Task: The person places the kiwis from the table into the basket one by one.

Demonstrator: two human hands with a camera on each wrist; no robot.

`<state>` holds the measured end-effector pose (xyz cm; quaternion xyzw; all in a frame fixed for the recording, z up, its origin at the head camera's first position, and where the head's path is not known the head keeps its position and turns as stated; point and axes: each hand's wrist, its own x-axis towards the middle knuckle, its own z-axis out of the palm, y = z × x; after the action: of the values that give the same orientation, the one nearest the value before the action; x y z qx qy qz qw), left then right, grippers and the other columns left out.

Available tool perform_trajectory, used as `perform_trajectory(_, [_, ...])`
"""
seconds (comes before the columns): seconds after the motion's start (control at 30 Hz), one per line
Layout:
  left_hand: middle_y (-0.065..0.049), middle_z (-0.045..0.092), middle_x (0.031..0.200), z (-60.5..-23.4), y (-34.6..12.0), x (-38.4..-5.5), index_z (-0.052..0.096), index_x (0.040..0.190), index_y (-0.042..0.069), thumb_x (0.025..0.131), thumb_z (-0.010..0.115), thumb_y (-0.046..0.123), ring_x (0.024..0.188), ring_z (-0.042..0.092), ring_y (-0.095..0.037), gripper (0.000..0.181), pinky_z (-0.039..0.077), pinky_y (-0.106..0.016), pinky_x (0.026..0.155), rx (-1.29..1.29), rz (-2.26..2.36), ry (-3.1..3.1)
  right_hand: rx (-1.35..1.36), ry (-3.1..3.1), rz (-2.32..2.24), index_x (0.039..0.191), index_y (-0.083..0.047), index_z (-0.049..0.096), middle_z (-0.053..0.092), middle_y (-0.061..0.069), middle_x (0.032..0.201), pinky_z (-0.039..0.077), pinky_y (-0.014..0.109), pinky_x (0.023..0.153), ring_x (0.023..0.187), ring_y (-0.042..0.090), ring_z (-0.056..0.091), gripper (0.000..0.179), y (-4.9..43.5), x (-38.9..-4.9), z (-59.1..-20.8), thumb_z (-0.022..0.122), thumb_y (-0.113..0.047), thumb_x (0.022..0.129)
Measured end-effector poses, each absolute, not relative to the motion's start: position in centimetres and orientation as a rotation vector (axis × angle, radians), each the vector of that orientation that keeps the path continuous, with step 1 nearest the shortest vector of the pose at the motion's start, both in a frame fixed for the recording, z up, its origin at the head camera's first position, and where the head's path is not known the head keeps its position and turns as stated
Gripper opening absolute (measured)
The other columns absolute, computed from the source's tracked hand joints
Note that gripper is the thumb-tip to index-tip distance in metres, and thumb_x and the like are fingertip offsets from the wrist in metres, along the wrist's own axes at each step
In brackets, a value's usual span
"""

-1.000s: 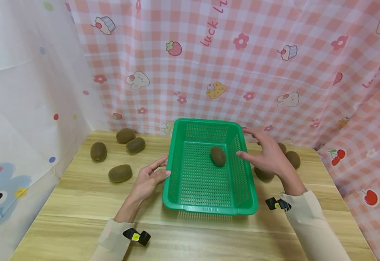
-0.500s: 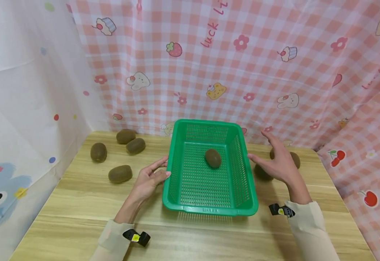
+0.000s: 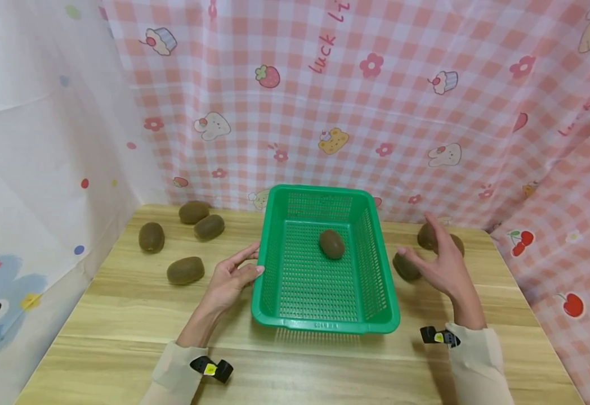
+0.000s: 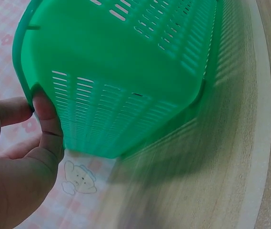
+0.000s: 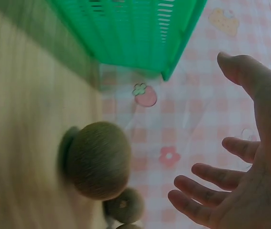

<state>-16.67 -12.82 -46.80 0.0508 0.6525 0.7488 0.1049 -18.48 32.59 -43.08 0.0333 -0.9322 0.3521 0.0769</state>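
green basket (image 3: 325,325) is pinched at its rim by left hand (image 3: 228,282); right hand (image 3: 446,265) is held wide, unloaded. one kiwi (image 3: 332,244) is basketed; four left-side kiwis (image 3: 186,270), three right-side kiwis (image 3: 406,266) are left tabled.

Left fingers (image 3: 242,256) pinch with the thumb (image 3: 249,274), while the right fingers (image 5: 218,176) extend, visibly spread apart.

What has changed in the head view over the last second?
The right hand has moved rightward, away from the right side of the green basket, and is now near the kiwis on the right, holding nothing. The kiwi inside the basket has shifted slightly left. Unchanged: the left hand grips the basket's left rim, and the four kiwis on the left lie as before.
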Motion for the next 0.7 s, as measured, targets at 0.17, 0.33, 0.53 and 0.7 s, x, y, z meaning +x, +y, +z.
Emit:
perform_trajectory(0.17, [-0.013,0.052,0.134,-46.9,-12.9,-16.7,0.047,0.154,0.010,0.098,0.065,0.002,0.090,0.066,-0.001,0.059,0.056,-0.020,0.075,0.151,2.212,1.924,0.046,-2.796,1.104,0.167,-0.023,0.009,0.025,0.026,0.166,0.037,0.073,0.107,0.144,0.052,0.034,0.102,33.0,-18.1,-44.4,0.073,-0.050,0.092])
perform_trajectory(0.33, [-0.013,0.052,0.134,-47.0,-12.8,-16.6,0.047,0.154,0.010,0.098,0.065,0.002,0.091,0.066,-0.001,0.059,0.056,-0.020,0.075,0.150,2.206,1.927,-0.008,-2.841,1.115,0.166,-0.012,0.009,0.029,0.032,0.161,0.040,0.072,0.103,0.141,0.054,0.037,0.103,33.4,-18.0,-45.7,0.071,-0.052,0.093])
perform_trajectory(0.53, [-0.014,0.052,0.134,-47.1,-12.9,-16.7,0.045,0.155,0.008,0.098,0.064,0.001,0.088,0.065,0.000,0.060,0.055,-0.019,0.074,0.149,2.209,1.929,0.003,-2.860,1.110,0.164,-0.006,0.016,0.033,0.033,0.158,0.043,0.069,0.103,0.136,0.056,0.041,0.099,33.7,-18.4,-47.0,0.072,-0.048,0.094])
perform_trajectory(0.7, [-0.015,0.052,0.135,-47.1,-12.8,-16.8,0.046,0.155,0.009,0.098,0.065,0.002,0.089,0.066,0.000,0.060,0.055,-0.019,0.074,0.151,2.204,1.934,-0.007,-2.896,1.113,0.163,-0.004,0.019,0.034,0.036,0.157,0.044,0.069,0.104,0.135,0.057,0.043,0.095,34.0,-18.5,-47.6,0.072,-0.044,0.095])
